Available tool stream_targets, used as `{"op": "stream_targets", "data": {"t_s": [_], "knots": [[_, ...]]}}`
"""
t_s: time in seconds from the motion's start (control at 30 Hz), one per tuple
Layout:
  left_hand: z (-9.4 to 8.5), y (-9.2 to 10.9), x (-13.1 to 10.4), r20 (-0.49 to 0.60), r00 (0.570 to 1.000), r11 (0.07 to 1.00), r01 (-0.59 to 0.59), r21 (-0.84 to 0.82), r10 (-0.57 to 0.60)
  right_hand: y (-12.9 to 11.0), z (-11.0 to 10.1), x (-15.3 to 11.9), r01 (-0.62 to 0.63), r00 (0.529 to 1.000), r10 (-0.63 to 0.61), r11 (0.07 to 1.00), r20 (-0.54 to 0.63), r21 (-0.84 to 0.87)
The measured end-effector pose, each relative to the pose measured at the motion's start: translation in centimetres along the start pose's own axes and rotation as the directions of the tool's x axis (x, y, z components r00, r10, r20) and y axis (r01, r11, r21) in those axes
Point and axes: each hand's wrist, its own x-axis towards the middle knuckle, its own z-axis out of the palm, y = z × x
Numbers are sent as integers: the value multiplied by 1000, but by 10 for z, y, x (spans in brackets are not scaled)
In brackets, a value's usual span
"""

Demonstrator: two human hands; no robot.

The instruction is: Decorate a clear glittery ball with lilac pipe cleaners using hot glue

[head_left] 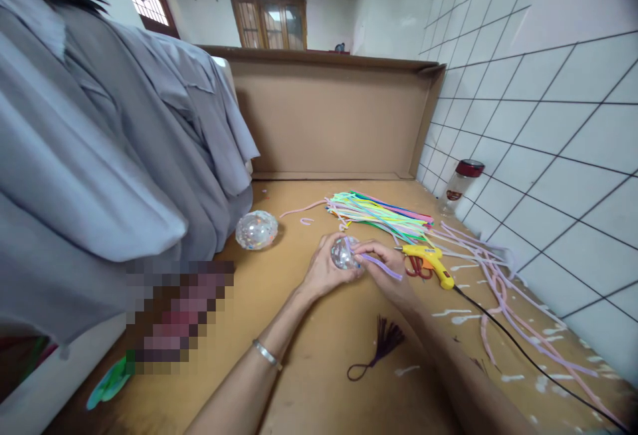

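Left hand [323, 267] curls its fingers round a small clear ball [341, 256], holding it from the left side, over the tabletop [309, 348]. Right hand [383, 262] pinches a purple fuzzy strip [381, 267] with its fingers at the ball's right side; one end of the strip lies up against the ball, the other sticks out past the right fingers. Metal bracelet [267, 354] on the left wrist.

Just right of the right fingers: yellow glue gun [432, 261], nozzle toward the hand, black cord [528, 355] trailing off right. Red-handled scissors [421, 269] lie partly under it. Just beyond the fingers, a bundle of coloured fuzzy strips [379, 212]. Left of the left fingers, well apart, a bigger clear ball [256, 230] with coloured specks. Nearer the wearer than the fingers, a dark tassel [389, 337] with a loop.

Farther right, loose pink and lilac strips [498, 289]; beyond them, a jar with a dark red lid [456, 186] by the tiled wall [548, 123]. Far beyond the fingers, a cardboard panel [329, 116]. Far left, another person in a grey shirt [174, 136]; area below is pixelated.
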Motion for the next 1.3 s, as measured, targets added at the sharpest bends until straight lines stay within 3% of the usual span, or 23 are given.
{"op": "stream_targets", "data": {"t_s": [0.27, 0.8, 1.3], "knots": [[-3, 3, 1, -5, 999, 998, -41, 47, 42, 3, -1, -1, 60, 998, -58, 997, 36, -40], [-1, 0, 1, 13, 1000, 999, -16, -46, 16, 4, -2, 2, 194, 977, -181, 974, 109, -117], [-2, 3, 1, 14, 1000, 1000, 21, -12, -21, 10, -3, 1, 132, 987, -120, 986, 107, -106]]}}
